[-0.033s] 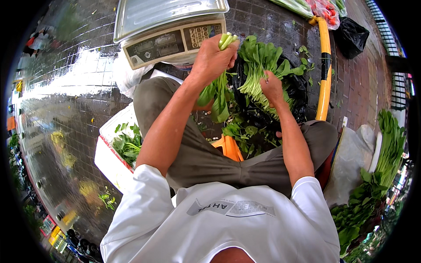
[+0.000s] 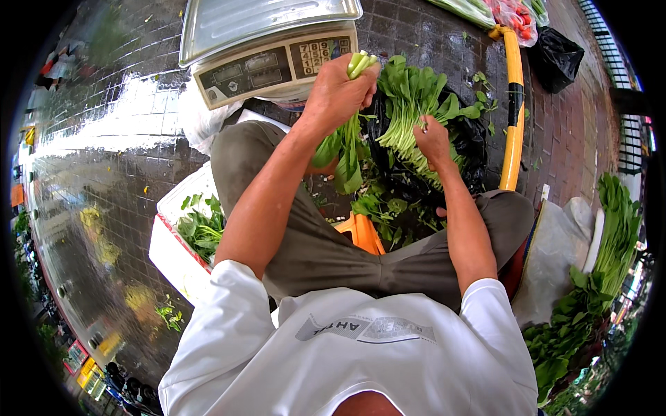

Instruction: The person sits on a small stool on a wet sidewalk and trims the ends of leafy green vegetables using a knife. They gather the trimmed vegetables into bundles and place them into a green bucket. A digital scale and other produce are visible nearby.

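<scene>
My left hand (image 2: 341, 89) is closed around a bunch of leafy greens (image 2: 349, 163). Its pale cut stalks stick up above my fist, and the leaves hang down below. My right hand (image 2: 434, 141) is closed, its fingers pinched together beside a larger pile of long-stemmed greens (image 2: 402, 125). Whatever those fingers hold, if anything, is too small to make out. The pile lies on a black plastic bag (image 2: 473, 154) in front of my knees, its leaves pointing away from me.
A scale (image 2: 277, 66) with a metal pan stands ahead at left. By my left thigh is a white box (image 2: 179, 260) holding greens. A yellow post (image 2: 513, 132) rises at right, near a black bag (image 2: 557, 61). More greens (image 2: 614, 243) lie far right.
My right hand has shifted very slightly to the right. My left hand keeps its hold on the bunch in the same place.
</scene>
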### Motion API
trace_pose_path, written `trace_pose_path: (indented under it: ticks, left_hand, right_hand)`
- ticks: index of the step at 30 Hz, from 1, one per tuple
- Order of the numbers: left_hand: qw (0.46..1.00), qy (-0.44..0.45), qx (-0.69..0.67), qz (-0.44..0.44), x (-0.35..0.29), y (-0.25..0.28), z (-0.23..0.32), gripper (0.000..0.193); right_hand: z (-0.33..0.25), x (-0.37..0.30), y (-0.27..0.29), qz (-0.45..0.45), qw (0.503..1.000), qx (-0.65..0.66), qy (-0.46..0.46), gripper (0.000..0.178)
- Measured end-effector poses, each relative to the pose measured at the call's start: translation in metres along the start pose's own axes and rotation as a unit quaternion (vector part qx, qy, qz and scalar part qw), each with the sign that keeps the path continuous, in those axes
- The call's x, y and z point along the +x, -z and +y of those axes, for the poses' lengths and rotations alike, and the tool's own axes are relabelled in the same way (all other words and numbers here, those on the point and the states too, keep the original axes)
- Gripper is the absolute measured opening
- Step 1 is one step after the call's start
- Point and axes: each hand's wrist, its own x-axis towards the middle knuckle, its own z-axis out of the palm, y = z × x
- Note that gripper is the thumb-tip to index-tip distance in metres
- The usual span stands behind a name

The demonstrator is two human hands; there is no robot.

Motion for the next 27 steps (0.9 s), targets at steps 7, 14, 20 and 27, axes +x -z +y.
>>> trace_pose_path:
  ticks: [7, 14, 20, 27]
  left_hand:
    - [1.000, -0.007, 0.006, 0.005, -0.002, 0.001, -0.006, 0.032]
    - [0.998, 0.004, 0.062, 0.002, -0.002, -0.001, -0.002, 0.032]
    - [0.997, 0.006, 0.080, 0.012, 0.001, -0.004, -0.010, 0.027]
    - [0.998, 0.017, 0.065, 0.000, -0.001, -0.012, -0.008, 0.024]
  right_hand:
    - [0.011, -0.034, -0.025, -0.140, 0.984, -0.104, -0.025, 0.025]
    - [0.023, -0.036, -0.032, -0.109, 0.983, -0.146, 0.025, 0.017]
    - [0.017, -0.029, -0.022, -0.060, 0.991, -0.103, 0.056, 0.017]
    - [-0.045, 0.011, 0.049, 0.188, 0.978, 0.013, 0.086, 0.019]
